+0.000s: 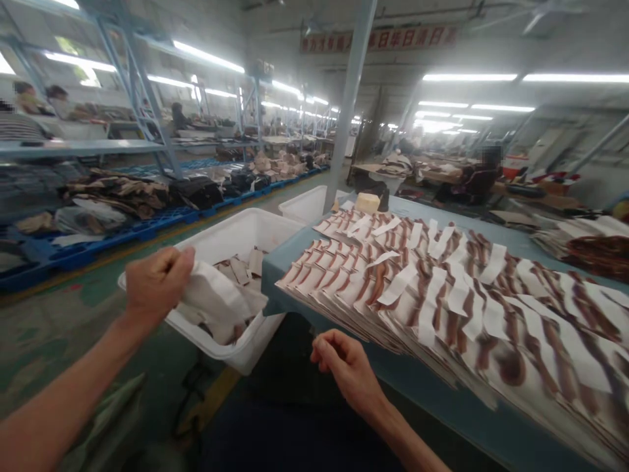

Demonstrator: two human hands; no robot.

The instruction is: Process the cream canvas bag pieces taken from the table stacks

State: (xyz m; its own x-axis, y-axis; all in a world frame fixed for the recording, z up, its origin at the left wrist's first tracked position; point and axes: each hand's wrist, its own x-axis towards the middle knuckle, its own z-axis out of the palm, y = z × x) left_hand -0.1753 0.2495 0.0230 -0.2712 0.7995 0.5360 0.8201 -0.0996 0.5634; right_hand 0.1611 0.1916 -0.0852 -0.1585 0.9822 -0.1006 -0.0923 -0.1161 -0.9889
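My left hand (156,283) is closed on a white fabric piece (216,298), held over the near edge of a white plastic bin (255,229). Several beige and white cut pieces lie inside that bin. My right hand (344,364) hangs below the front edge of the blue-topped table (432,387), its fingers curled with thumb against them; nothing I can make out shows in them. On the table, overlapping rows of white and brown cut pieces (442,288) with white paper strips spread out to the right.
A second white bin (307,203) stands behind the first, beside a grey pillar (348,105). Blue pallets (122,229) stacked with dark fabric line the left aisle under metal shelving. A seated person (472,177) works at a far table. More stacked pieces (590,242) lie far right.
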